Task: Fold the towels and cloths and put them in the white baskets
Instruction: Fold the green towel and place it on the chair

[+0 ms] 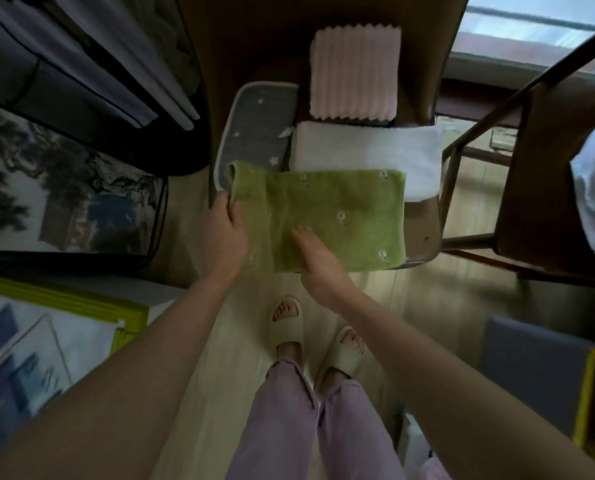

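Head view looks straight down on the wooden chair (424, 233) I am working over, its seat serving as the folding surface. Spread across the near part of the seat is the green towel (337, 216), dotted with small white flowers; it overlaps a folded white towel (365, 150) behind it, with a pink ribbed cloth (355, 71) farther back and a grey star-print cloth (254, 126) at the left. My left hand (225, 233) pinches the green towel's left edge, fingers curled round the raised corner, while my right hand (318, 258) lies flat on the middle, fingers straight, pressing it down. I judge this as mid-fold: the left end is lifted to go over. Next I would carry that edge across to the right side, line up the corners and smooth it. No white basket is visible from here.
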Motion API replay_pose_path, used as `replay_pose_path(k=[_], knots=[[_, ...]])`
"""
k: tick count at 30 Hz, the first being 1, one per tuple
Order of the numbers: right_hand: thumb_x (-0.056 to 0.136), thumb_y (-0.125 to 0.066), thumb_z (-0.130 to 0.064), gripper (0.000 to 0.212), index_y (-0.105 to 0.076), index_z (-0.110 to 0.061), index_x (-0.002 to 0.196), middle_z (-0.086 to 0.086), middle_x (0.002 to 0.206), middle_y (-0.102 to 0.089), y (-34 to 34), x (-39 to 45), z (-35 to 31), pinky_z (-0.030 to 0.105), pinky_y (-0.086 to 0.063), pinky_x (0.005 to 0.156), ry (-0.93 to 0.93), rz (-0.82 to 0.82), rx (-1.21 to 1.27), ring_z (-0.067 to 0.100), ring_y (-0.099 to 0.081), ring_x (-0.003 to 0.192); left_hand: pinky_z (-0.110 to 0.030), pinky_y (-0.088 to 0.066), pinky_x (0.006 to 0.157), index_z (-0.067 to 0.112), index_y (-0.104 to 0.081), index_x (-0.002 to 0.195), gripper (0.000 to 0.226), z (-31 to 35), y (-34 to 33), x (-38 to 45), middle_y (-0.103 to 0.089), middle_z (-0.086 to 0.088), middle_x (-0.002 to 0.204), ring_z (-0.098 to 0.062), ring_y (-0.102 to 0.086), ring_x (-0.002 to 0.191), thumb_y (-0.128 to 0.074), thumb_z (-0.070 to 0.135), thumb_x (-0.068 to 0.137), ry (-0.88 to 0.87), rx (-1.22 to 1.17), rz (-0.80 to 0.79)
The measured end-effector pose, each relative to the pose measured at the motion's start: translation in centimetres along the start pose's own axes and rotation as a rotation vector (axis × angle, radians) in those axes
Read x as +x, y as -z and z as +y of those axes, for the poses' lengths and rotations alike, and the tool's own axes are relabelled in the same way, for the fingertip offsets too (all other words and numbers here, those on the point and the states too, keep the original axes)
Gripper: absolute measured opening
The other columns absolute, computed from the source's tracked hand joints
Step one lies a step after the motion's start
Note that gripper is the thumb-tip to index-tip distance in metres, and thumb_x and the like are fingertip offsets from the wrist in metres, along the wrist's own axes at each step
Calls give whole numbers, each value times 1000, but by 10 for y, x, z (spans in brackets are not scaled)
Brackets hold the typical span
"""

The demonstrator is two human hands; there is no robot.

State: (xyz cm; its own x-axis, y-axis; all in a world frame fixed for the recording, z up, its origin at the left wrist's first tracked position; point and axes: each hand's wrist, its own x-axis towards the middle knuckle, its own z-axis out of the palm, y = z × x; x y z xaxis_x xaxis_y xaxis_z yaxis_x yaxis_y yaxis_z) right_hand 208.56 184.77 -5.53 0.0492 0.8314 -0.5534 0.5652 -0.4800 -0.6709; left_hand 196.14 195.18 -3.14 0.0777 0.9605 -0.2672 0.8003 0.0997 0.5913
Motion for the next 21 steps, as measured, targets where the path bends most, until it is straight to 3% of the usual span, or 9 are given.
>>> replay_pose_path(k=[2, 4, 7, 10, 13, 16, 21], knots=[[89, -36, 8, 75, -9, -12, 155, 3, 163, -2, -13, 5, 3, 30, -6, 122, 29, 18, -129, 14, 2, 150, -29, -28, 64, 10, -54, 118, 26, -11, 10, 1, -50, 2, 90, -16, -46, 78, -36, 23, 104, 53, 106, 48], [90, -34, 7, 72, -10, -11, 155, 2, 163, -2, -24, 9, 7, 30, -9, 122, 76, 79, -183, 13, 3, 149, -30, -31, 65, 11, -53, 116, 27, -19, 13, 7, -50, 2, 89, -18, -48, 78, -33, 25, 104, 69, 153, 71], [97, -39, -1, 56, -27, -10, 151, 0, 161, -14, -37, 15, 16, 22, -10, 118, 99, 251, -102, 9, -7, 147, -32, -34, 66, 11, -52, 115, 28, -28, 11, 16, -55, 0, 93, -20, -52, 81, -31, 26, 104, 59, 156, 80], [101, -47, -19, 45, -42, -6, 144, 5, 160, -21, -46, 21, 22, 28, -15, 117, 108, 381, -205, 15, -12, 148, -32, -35, 69, 11, -52, 115, 28, -34, 9, 21, -60, -7, 105, -23, -56, 90, -31, 26, 104, 51, 141, 73], [93, -58, -31, 72, -23, -12, 152, 4, 162, -2, -44, 33, 21, 39, -2, 120, 136, 364, -440, 20, 4, 149, -27, -25, 65, 8, -52, 118, 28, -40, 11, 23, -58, -5, 104, -15, -48, 86, -31, 22, 104, 42, 69, 38], [82, -68, -47, 107, 4, -15, 155, 3, 160, 16, -18, 53, 17, 39, 14, 119, 190, 212, -576, 20, 18, 147, -30, -32, 68, 10, -52, 119, 29, -51, 14, 27, -59, -5, 104, -18, -52, 88, -32, 24, 104, -27, 53, 33], [60, -76, -67, 141, 17, -17, 152, 2, 159, 23, 5, 81, 9, 40, 17, 118, 149, 46, -694, 18, 27, 144, -27, -30, 63, 6, -52, 116, 25, -52, 15, 28, -56, -2, 95, -16, -52, 81, -35, 20, 104, -86, -76, -32]])
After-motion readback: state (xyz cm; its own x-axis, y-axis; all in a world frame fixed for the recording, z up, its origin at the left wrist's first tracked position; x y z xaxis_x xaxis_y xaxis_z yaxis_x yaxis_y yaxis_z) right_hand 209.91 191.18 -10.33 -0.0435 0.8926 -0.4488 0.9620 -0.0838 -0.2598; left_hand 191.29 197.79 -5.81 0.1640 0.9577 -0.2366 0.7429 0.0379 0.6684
